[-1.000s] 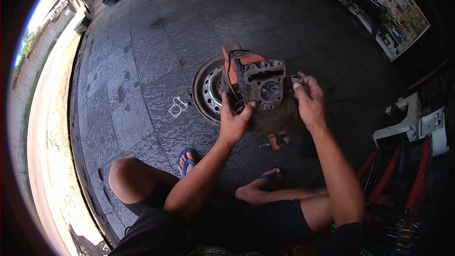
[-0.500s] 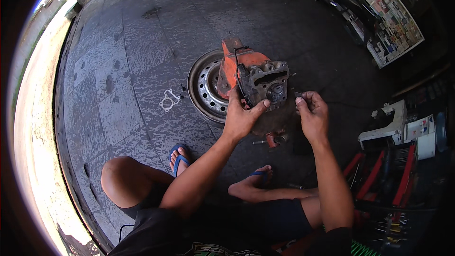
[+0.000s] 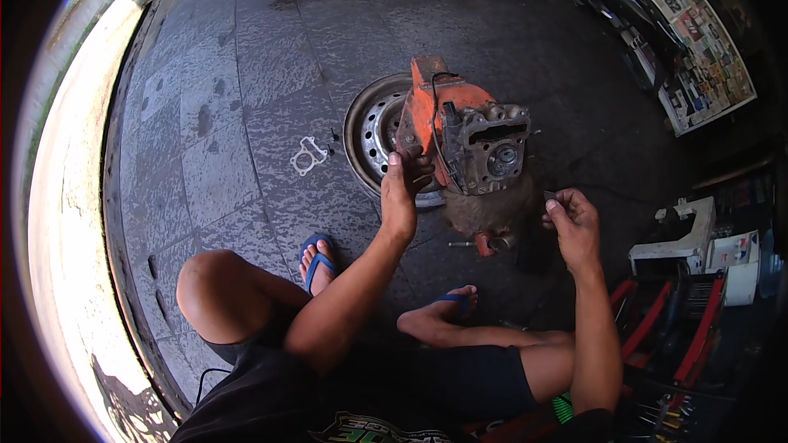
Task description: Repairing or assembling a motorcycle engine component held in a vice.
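Observation:
A grimy engine cylinder head (image 3: 483, 152) sits on an orange metal stand (image 3: 455, 102) over a steel wheel rim (image 3: 361, 135). My left hand (image 3: 402, 184) is just left of the head, in front of the stand, fingers loosely curled and apart, with nothing visible in them. Lower right of the head, my right hand (image 3: 574, 221) pinches a small flat dark piece (image 3: 550, 195). A pale metal gasket (image 3: 305, 156) lies on the floor left of the rim, beside small dark pieces. Below the head are a dirty brown lump (image 3: 488, 205) and a red fitting (image 3: 484, 243).
Red tool trays (image 3: 694, 332) and white plastic items (image 3: 673, 246) are at lower right. A motorcycle (image 3: 632, 25) and sticker-covered board (image 3: 706, 66) stand at upper right. My sandaled feet (image 3: 318, 267) rest on the tiles. A bright open edge (image 3: 66, 197) runs along the left.
My left hand has let go of the cylinder head and moved left. My right hand has moved down and right, away from the head, still pinching the small piece.

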The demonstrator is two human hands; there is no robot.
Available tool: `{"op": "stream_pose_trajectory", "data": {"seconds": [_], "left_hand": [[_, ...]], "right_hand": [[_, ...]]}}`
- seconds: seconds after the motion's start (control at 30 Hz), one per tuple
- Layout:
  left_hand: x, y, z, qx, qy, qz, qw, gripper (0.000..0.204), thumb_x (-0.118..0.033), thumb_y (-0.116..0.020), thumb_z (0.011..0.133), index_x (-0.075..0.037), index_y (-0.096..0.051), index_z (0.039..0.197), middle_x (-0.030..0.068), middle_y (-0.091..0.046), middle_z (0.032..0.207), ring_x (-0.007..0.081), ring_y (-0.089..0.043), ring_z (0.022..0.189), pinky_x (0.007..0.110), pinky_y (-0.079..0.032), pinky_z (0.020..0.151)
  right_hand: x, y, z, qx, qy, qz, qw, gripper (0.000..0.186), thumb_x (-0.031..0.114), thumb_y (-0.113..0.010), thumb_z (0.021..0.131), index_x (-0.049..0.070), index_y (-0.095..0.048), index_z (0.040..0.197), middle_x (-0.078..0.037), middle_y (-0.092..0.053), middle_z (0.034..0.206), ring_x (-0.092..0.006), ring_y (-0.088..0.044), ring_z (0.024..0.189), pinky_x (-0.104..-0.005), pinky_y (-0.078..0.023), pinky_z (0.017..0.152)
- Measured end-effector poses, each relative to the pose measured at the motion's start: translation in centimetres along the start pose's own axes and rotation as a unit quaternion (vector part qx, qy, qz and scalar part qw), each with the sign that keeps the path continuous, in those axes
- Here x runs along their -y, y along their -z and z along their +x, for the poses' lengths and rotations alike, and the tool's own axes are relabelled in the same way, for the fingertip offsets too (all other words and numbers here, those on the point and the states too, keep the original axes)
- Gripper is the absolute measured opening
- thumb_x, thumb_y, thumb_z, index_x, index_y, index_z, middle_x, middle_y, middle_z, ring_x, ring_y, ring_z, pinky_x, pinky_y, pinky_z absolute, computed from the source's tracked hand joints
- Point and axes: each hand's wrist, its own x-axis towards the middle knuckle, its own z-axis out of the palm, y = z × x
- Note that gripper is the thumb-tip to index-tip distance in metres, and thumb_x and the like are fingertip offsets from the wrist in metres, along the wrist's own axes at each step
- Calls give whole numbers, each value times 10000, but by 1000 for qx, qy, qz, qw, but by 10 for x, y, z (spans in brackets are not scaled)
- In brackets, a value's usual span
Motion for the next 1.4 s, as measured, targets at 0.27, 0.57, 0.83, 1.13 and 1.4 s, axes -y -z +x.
{"op": "stream_pose_trajectory", "data": {"seconds": [0.27, 0.57, 0.83, 1.13, 1.4], "left_hand": [[9, -55, -39, -11, -151, 309, 939, 938, -404, -800, 968, 54, -302, 1618, 240, -546, 1485, 318, -543, 1375, 459, -430, 1181], [6, -71, -10, 28, -181, 298, 937, 1206, -278, -938, 833, 63, -144, 1674, 296, -523, 1533, 357, -545, 1424, 441, -443, 1200], [7, -83, -3, 11, -169, 307, 937, 1190, -308, -995, 751, 110, -273, 1599, 295, -504, 1537, 385, -542, 1421, 452, -444, 1198], [7, -90, 0, -7, -158, 307, 938, 1202, -375, -1005, 719, 86, -318, 1592, 333, -514, 1523, 448, -523, 1438, 479, -425, 1206], [5, -85, -7, 21, -151, 320, 935, 1182, -355, -988, 755, 61, -298, 1619, 316, -500, 1545, 410, -554, 1414, 459, -499, 1140]], "right_hand": [[-9, -12, 4, -43, -2, -7, 999, 71, 71, -692, 1028, 9, -689, 1064, 9, -680, 912, -71, -629, 783, -251, -528, 720], [4, -31, 11, -64, 62, -14, 996, 70, 90, -687, 1028, 32, -681, 1066, 14, -685, 961, -81, -632, 861, -277, -521, 778], [-5, -28, 34, -64, -69, 165, 982, 80, 139, -645, 1058, 102, -658, 1128, 17, -682, 1108, -99, -625, 1012, -301, -507, 901], [-31, -36, 29, -61, -101, 286, 951, 86, 140, -634, 1034, 133, -633, 1119, 5, -662, 1103, -140, -609, 1007, -358, -518, 919], [-23, -26, 14, -77, -114, 313, 940, 76, 100, -650, 1032, 122, -655, 1104, 40, -659, 1002, -100, -629, 922, -301, -494, 832]]}}
